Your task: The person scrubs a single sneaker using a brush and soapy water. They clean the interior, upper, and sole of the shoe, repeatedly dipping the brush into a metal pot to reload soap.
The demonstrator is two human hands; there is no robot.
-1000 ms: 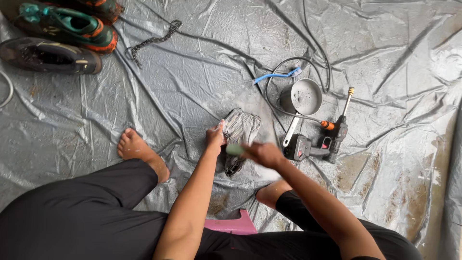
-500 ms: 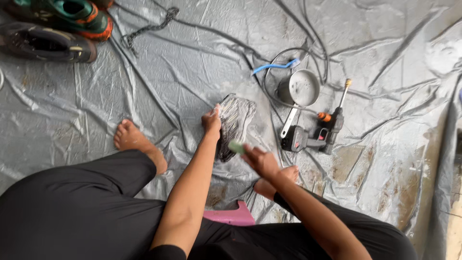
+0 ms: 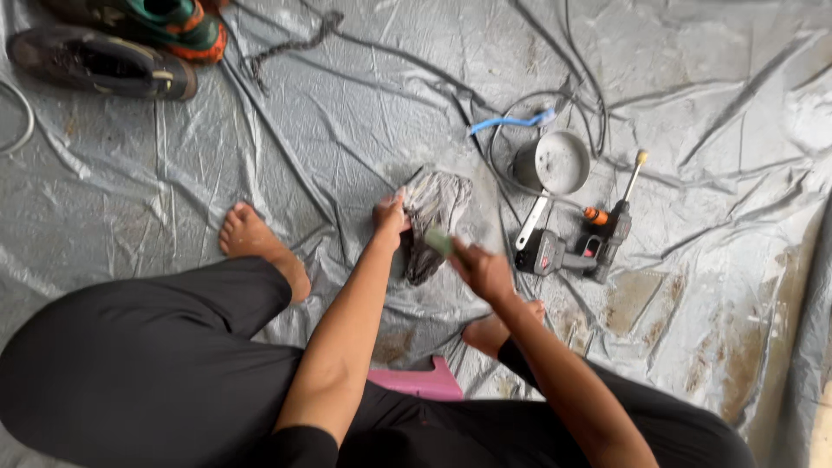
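Grey plastic sheeting (image 3: 260,173) covers the floor. Since 1 second ago the right hand (image 3: 482,270), fingers curled around a small green brush (image 3: 438,240), has drawn back off the dirty sneaker (image 3: 431,221); the left hand (image 3: 389,217), fingers pressed together, still pins it down beside the spray gun (image 3: 572,247).

Grey sheet (image 3: 260,173), pink stool (image 3: 416,381), blue toothbrush (image 3: 511,121) (orange-trimmed shoe (image 3: 165,22)).

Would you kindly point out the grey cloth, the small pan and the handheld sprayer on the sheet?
grey cloth (image 3: 436,204): head view, on its upper folds.
small pan (image 3: 562,161): head view, on the inside of the bowl.
handheld sprayer (image 3: 568,254): head view, on its dark body.
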